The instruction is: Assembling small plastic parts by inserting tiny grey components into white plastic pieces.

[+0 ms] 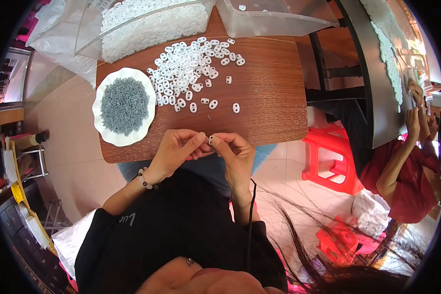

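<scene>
Over the near edge of the table, my two hands meet fingertip to fingertip. My right hand (pixel 235 156) pinches a small white two-hole plastic piece (pixel 211 140) between thumb and finger. My left hand (pixel 179 149) is closed beside it, thumb against fingers, touching or nearly touching the piece; what it grips is too small to make out. Beyond my hands lies a loose heap of similar white two-hole pieces (pixel 183 68). To the left, a white scalloped dish (pixel 149 128) holds many small grey pins (pixel 125 105). One tiny pin-like bit (pixel 209 117) lies just past my fingers.
At the table's far side stand a clear bin (pixel 90 36) full of white pieces and another translucent bin (pixel 279 27) with a few. The brown table (pixel 274 98) has rounded corners. Right of it are a red stool (pixel 330 161) and a person in dark red (pixel 402 181) at another table.
</scene>
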The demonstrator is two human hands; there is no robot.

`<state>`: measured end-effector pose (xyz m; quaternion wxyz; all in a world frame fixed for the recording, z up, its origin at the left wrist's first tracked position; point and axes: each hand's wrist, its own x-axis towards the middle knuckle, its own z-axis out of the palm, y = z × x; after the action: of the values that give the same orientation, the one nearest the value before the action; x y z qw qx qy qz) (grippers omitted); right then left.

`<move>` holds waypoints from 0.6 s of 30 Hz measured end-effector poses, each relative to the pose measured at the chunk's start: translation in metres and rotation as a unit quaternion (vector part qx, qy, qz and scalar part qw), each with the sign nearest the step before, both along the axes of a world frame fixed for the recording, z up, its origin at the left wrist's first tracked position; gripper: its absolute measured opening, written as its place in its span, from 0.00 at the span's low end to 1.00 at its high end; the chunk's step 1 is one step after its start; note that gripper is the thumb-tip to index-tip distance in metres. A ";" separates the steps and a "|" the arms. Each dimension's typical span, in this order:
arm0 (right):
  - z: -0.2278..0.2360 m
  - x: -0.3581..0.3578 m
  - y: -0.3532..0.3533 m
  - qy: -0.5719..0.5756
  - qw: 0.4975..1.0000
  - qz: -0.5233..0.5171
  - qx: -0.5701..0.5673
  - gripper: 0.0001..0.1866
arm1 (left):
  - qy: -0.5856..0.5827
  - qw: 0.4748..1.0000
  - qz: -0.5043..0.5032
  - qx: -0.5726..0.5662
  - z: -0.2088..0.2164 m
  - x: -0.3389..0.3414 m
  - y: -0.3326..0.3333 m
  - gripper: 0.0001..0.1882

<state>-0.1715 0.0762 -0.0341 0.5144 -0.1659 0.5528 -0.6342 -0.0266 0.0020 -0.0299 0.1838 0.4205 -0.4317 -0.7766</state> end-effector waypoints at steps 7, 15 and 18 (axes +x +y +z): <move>0.000 0.002 0.000 0.010 1.000 0.001 -0.001 0.04 | -0.003 1.000 0.011 0.004 0.003 -0.001 0.001 0.13; 0.003 0.003 0.000 0.016 1.000 0.006 -0.006 0.04 | -0.002 1.000 0.026 -0.014 -0.002 -0.004 0.002 0.11; -0.001 0.004 -0.001 0.003 1.000 0.009 -0.005 0.04 | -0.002 0.999 0.039 -0.016 -0.004 -0.005 0.003 0.11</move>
<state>-0.1672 0.0749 -0.0347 0.5176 -0.1753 0.5493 -0.6322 -0.0311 0.0053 -0.0338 0.2196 0.4353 -0.4283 -0.7608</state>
